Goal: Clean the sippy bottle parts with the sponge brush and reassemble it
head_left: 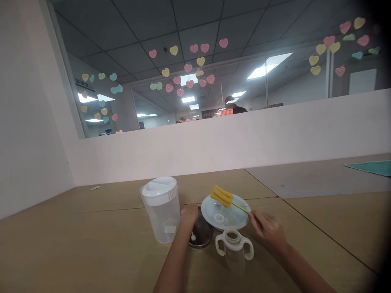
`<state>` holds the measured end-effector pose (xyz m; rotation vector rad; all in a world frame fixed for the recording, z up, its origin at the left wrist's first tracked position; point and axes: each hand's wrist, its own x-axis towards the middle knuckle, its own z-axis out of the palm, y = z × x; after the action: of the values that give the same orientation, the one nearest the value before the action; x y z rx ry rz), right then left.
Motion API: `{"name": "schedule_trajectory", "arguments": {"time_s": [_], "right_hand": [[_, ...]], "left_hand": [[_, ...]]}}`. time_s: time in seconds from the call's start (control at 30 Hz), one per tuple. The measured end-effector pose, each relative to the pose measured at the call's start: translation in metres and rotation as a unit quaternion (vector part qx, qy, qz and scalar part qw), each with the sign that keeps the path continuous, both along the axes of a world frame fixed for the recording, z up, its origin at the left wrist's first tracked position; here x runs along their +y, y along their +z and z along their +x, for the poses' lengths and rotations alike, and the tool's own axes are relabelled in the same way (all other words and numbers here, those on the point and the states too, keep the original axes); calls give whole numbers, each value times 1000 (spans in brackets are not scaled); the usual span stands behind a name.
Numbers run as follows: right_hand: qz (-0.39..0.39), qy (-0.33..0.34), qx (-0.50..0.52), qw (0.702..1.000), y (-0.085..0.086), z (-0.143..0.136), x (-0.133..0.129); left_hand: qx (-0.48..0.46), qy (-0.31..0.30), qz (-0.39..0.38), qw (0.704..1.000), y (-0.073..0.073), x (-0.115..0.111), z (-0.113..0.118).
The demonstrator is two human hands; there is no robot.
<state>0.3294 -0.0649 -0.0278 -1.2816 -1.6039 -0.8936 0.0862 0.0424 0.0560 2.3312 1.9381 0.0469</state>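
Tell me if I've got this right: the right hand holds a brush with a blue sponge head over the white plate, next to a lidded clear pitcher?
Not quite. In the head view, the sponge brush has a yellow head, not blue. The rest stands: the right hand holds it over the white plate, beside the lidded clear pitcher.

Left of the plate [235, 221] stands the jug [161, 211]; the bottle [234, 249] before it, the sponge [222, 196] on it.

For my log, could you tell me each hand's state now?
Left hand: resting on the lid; grip cannot be told.
Right hand: closed on the brush.
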Motion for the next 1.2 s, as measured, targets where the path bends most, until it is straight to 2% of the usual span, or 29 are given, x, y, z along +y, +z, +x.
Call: {"name": "schedule_trajectory", "arguments": {"time_s": [0.1, 0.17, 0.3, 0.43, 0.5, 0.63, 0.9, 1.0, 1.1, 1.17, 1.2], "right_hand": [[-71, -66, 32, 995, -3, 1, 5], [-137, -129, 64, 980, -2, 1, 7], [-235, -212, 119, 941, 4, 1, 5], [-256, -213, 147, 931, 10, 2, 1], [-259, -208, 157, 930, 11, 2, 1], [-258, -211, 161, 929, 10, 3, 4], [-229, -217, 158, 936, 10, 2, 2], [-195, -204, 159, 946, 7, 4, 2], [-147, -162, 151, 964, 4, 6, 4], [-105, -123, 133, 978, 2, 5, 4], [-81, -102, 118, 984, 2, 5, 3]], "left_hand": [[4, 5, 17, 1000, 5, -3, 2], [-4, -5, 43, 999, 10, -6, 6], [-35, -85, 88, 992, 14, -18, 27], [-81, -211, 81, 971, 0, -26, 57], [-94, -240, 66, 964, -10, -24, 67], [-121, -252, 52, 959, -23, -17, 74], [-217, -227, 64, 947, -30, -12, 73], [-272, -222, 84, 933, -23, -7, 73], [-335, -209, 116, 911, -5, -2, 67], [-399, -204, 130, 885, 11, -3, 61], [-455, -205, 128, 857, 18, -4, 58]]}}
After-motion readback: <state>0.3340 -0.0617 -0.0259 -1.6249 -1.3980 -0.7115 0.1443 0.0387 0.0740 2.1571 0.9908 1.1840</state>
